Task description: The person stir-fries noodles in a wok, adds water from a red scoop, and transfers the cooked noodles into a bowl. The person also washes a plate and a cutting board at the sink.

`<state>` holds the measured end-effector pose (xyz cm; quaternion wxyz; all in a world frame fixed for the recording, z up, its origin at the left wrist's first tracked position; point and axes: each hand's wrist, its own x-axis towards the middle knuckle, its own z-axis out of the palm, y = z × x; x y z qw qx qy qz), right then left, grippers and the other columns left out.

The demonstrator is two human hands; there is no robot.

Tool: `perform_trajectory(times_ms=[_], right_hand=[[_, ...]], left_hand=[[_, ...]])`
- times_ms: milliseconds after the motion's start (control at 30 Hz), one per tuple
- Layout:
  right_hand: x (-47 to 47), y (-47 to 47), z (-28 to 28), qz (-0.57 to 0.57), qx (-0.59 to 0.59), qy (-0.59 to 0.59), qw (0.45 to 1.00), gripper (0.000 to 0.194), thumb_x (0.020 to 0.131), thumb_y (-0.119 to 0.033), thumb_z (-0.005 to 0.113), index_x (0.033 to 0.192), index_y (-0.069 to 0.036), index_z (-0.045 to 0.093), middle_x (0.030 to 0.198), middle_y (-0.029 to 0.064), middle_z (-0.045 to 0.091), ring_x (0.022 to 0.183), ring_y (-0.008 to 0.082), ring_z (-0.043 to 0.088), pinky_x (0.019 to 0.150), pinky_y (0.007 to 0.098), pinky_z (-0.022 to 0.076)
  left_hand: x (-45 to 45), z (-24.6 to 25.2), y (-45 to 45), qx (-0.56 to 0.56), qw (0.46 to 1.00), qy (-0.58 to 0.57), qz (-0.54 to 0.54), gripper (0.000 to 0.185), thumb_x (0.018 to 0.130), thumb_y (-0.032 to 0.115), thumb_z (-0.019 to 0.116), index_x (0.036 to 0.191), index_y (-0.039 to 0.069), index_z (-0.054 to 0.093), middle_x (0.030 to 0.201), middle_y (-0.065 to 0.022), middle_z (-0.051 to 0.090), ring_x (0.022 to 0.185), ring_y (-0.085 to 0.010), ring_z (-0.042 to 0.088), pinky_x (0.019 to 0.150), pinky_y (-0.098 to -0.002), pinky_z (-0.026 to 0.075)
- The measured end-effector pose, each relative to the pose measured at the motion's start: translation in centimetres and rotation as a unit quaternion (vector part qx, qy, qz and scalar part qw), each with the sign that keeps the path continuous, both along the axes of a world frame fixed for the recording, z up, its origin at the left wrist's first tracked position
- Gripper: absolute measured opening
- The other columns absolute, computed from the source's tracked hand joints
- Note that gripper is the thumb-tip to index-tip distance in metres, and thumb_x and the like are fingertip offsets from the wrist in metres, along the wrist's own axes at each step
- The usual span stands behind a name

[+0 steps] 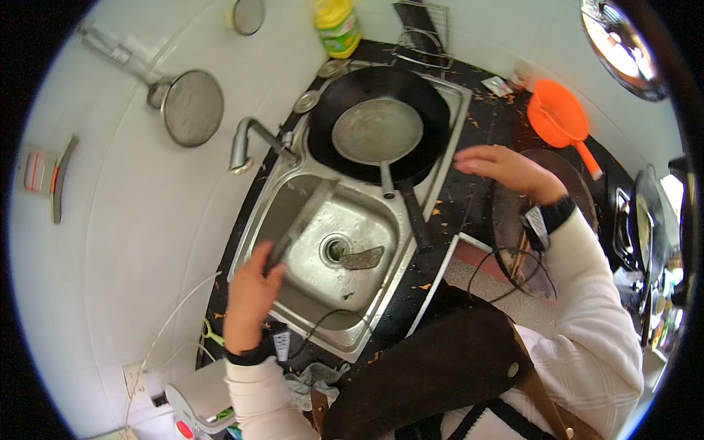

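Observation:
My left hand (256, 294) grips the dark handle of a knife (308, 214), whose blurred blade reaches over the left side of the stainless steel sink (357, 209). Nothing shows in my right hand (503, 168), held with its fingers stretched out over the dark counter, right of a black wok (324, 126). Inside the wok sits a small grey pan (378, 131), its handle towards me. A dark, flat stone-like piece (363, 258) lies in the sink beside the drain. The faucet (258, 135) stands behind the sink, turned to the left.
An orange plastic strainer (558, 113) and a large round dark board or lid (572, 176) are at the right. A yellow bottle (337, 33) and a wire rack (423, 33) stand at the back. Cloths (316, 379) lie near my left sleeve. Loose cables hang from both wrists.

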<state>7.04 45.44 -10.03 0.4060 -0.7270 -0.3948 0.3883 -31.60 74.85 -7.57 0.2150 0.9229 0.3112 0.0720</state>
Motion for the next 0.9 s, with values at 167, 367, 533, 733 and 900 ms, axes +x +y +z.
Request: perform_trajectory(times_ms=[167,367,533,733,900], right_hand=[[-1.3,-15.7,-0.9,-0.203,-0.056,-0.024,0.977,0.034,0.097,-0.022,0.056,0.123,0.0,0.057,0.112,0.0075,0.065,0.102,0.0141,0.061,0.089,0.0278,0.0485],[-2.3,-26.2,-4.1,-0.335,0.005,0.128,0.933,0.032,0.097,-0.018,0.057,0.122,0.001,0.056,0.108,0.008,0.065,0.1,0.0154,0.062,0.088,0.0288,0.0491],[-3.9,-31.1,-5.1,-0.389,0.049,0.117,0.913,0.03,0.097,-0.012,0.056,0.122,0.003,0.055,0.109,0.0106,0.065,0.102,0.0174,0.061,0.09,0.0296,0.0483],[-5.7,-34.5,-5.3,-0.468,0.04,0.127,0.873,0.028,0.093,-0.007,0.059,0.118,0.004,0.057,0.108,0.0105,0.066,0.102,0.0159,0.062,0.086,0.0274,0.0491],[-5.8,-35.5,-5.4,-0.489,0.018,0.147,0.86,0.029,0.092,-0.006,0.06,0.119,0.004,0.057,0.108,0.0113,0.066,0.101,0.0161,0.062,0.086,0.0276,0.0493]], left_hand=[[9.1,6.4,0.7,0.194,0.978,0.042,-0.06,0.034,0.085,0.02,0.066,0.114,0.008,0.054,0.087,-0.022,0.066,0.084,-0.043,0.063,0.069,-0.0496,0.049],[28.1,15.8,-1.6,0.374,0.912,-0.063,-0.156,0.027,0.087,0.024,0.062,0.111,0.015,0.056,0.095,-0.0132,0.064,0.089,-0.0363,0.063,0.071,-0.0486,0.049],[44.9,19.9,-4.9,0.565,0.812,0.013,-0.144,0.018,0.088,0.022,0.056,0.101,0.019,0.067,0.095,-0.0062,0.064,0.093,-0.0283,0.063,0.074,-0.0444,0.049],[55.4,17.9,-7.4,0.643,0.751,0.094,-0.122,0.023,0.091,0.02,0.049,0.097,0.02,0.071,0.096,-0.003,0.066,0.097,-0.0231,0.063,0.077,-0.0435,0.048],[59.4,16.8,-7.8,0.663,0.722,0.158,-0.118,0.022,0.09,0.02,0.05,0.092,0.015,0.072,0.096,-0.0027,0.068,0.093,-0.0231,0.065,0.076,-0.0421,0.048]])
